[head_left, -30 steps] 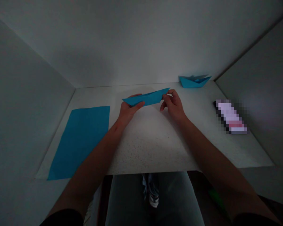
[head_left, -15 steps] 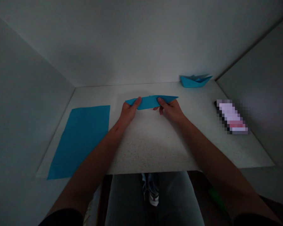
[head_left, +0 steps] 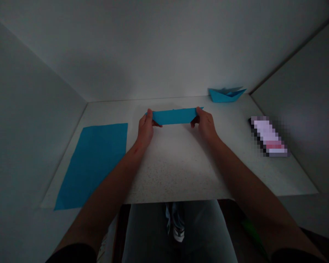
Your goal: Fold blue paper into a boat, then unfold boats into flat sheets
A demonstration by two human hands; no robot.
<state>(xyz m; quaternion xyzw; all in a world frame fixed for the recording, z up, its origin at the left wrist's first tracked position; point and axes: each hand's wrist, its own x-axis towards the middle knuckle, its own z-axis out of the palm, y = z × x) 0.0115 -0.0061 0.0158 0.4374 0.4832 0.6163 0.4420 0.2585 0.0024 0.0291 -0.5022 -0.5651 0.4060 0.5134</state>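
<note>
Between my hands I hold a folded blue paper boat [head_left: 175, 116], long and low with pointed ends, just above the table. My left hand [head_left: 146, 126] pinches its left end, thumb on the near face and fingers behind. My right hand [head_left: 206, 122] grips the right end the same way, its thumb near the upper corner. The tips of both ends are partly covered by my fingers. A second, finished-looking blue paper boat [head_left: 224, 96] sits at the back right, against the wall, apart from my hands.
A flat blue sheet of paper [head_left: 95, 160] lies on the left of the white table [head_left: 175, 168], partly under my left forearm. At the right is a phone [head_left: 270, 137], blurred by pixels. White walls [head_left: 159, 47] close in the back and both sides.
Both hands have slid outward along the folded paper to its ends. Its near face now shows wider and flatter, and sits slightly higher in view.
</note>
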